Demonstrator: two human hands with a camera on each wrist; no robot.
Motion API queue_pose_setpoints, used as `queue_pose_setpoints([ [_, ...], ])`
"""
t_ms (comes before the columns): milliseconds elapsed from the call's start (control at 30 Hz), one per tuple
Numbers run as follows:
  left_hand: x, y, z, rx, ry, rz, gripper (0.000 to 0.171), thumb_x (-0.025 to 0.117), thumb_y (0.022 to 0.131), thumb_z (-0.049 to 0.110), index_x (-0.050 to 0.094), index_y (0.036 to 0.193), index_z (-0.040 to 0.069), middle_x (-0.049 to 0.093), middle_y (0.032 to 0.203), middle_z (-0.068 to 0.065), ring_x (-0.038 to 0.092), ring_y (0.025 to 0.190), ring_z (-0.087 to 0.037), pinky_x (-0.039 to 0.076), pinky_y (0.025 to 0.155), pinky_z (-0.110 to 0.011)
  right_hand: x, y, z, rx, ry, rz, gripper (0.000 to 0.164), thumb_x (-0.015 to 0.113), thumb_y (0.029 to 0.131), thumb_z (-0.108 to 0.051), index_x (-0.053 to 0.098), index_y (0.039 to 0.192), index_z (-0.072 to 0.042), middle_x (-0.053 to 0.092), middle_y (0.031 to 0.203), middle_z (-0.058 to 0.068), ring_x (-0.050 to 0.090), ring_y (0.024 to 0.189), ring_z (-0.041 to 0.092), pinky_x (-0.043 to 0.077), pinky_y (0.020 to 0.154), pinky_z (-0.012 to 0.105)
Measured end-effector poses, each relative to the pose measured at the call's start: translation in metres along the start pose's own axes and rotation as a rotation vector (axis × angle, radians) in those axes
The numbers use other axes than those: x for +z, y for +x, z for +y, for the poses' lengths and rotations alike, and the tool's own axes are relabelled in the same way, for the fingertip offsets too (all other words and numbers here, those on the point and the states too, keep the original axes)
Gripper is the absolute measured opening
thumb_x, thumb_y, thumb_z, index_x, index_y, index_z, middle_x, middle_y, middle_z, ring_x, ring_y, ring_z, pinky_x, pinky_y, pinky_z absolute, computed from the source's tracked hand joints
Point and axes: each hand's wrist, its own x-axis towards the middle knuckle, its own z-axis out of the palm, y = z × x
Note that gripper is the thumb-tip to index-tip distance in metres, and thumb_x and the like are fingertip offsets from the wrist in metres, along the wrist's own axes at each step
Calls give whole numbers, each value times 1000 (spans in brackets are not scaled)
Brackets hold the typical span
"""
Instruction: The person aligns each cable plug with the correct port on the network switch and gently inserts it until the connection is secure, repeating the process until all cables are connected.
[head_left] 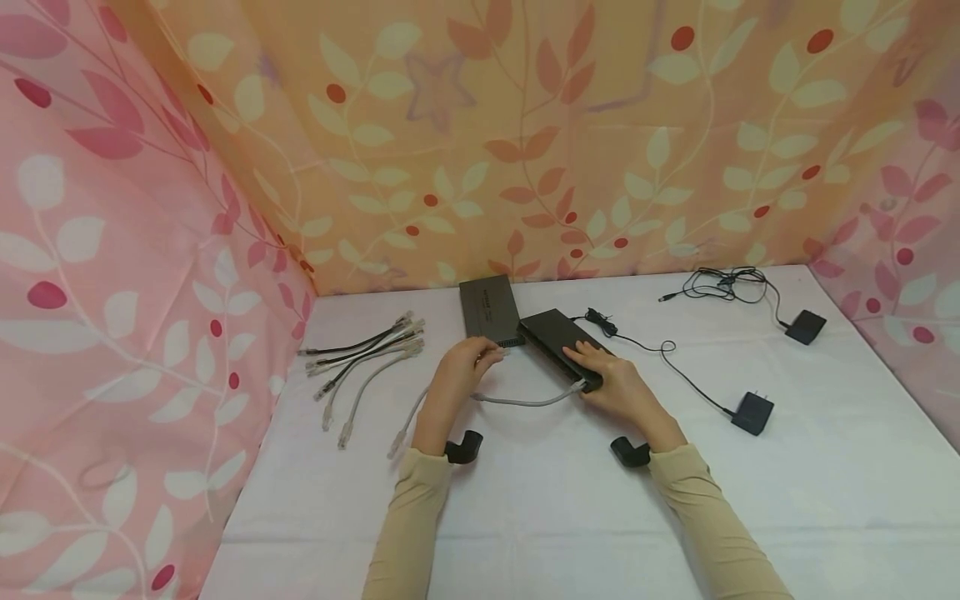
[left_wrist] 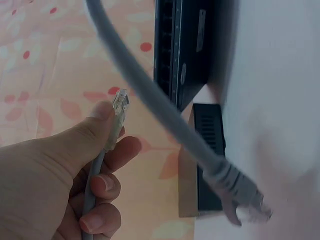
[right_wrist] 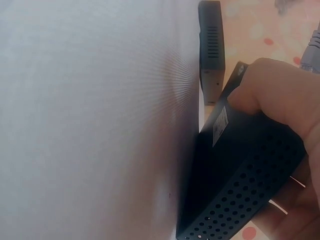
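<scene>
On the worktop, the two hands are apart. The right hand is wrapped over one end of a black box, thumb on its labelled face and fingers on the opposite one. The box sits tilted between the hands; whether an edge rests on the worktop, I cannot tell. It looks stiff and smooth, probably fairly light yet inclined to slide, so the broad faces near the end make the best hold, keeping clear of the ports.

A second box lies flat just beyond the left hand. A black adapter lies out to the right of the right hand.

One grey cable, attached at the box end by the right hand, reaches toward the left wrist; it should bend but spring back, tugging lightly.

The left hand pinches a clear plug between thumb and fingers, tip bare. It seems rigid and slick, its latch likely fragile; the sides of the plug body are the place to grip.
</scene>
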Motion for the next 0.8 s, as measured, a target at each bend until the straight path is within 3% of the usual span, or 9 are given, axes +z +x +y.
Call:
queue_pose_setpoints([
  [400,19,2,22,83,78,-70,20,62,88,29,66,98,12,66,93,1,61,81,-13,50,71,-26,-1,0,-1,-1,-20,2,74,77,66,-3,51,134,-18,46,138,14,46,125,34,41,97,49],
  [800,38,0,39,95,96,-141,20,63,88,31,66,94,12,65,88,2,58,73,-8,46,65,-20,-1,0,-3,2,-26,-7,74,77,66,-3,51,134,-17,46,138,15,44,126,33,40,98,48],
])
